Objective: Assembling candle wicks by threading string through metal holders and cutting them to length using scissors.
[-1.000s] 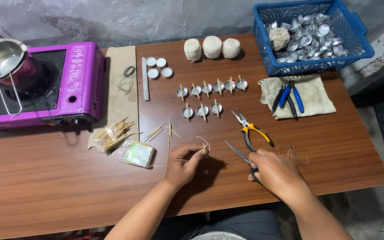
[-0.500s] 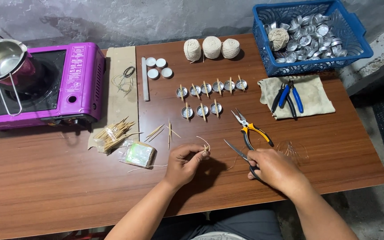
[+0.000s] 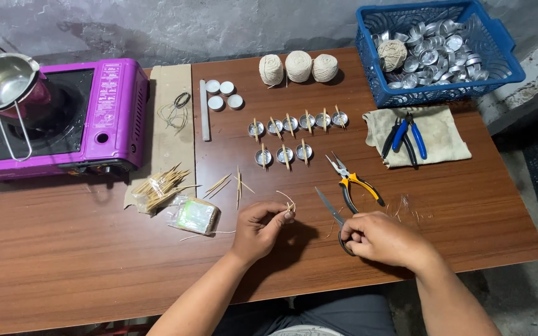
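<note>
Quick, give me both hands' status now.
Left hand: closed, pinching a short piece of string.
Right hand: closed on the scissors.

My left hand [image 3: 258, 229] pinched a short wick [image 3: 289, 202] between its fingers [image 3: 281, 218]; my right hand [image 3: 378, 238] gripped scissors [image 3: 333, 213] above the tabletop [image 3: 82, 249], beside yellow-handled pliers [image 3: 353, 182].

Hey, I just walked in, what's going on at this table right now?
A person sits at a brown wooden table. Their left hand pinches a short piece of pale string between the fingertips, while the right hand holds scissors, blades pointing toward the string. Ahead lie orange-handled pliers and two rows of small metal cups with sticks laid across them. A purple stove sits far left.
</note>
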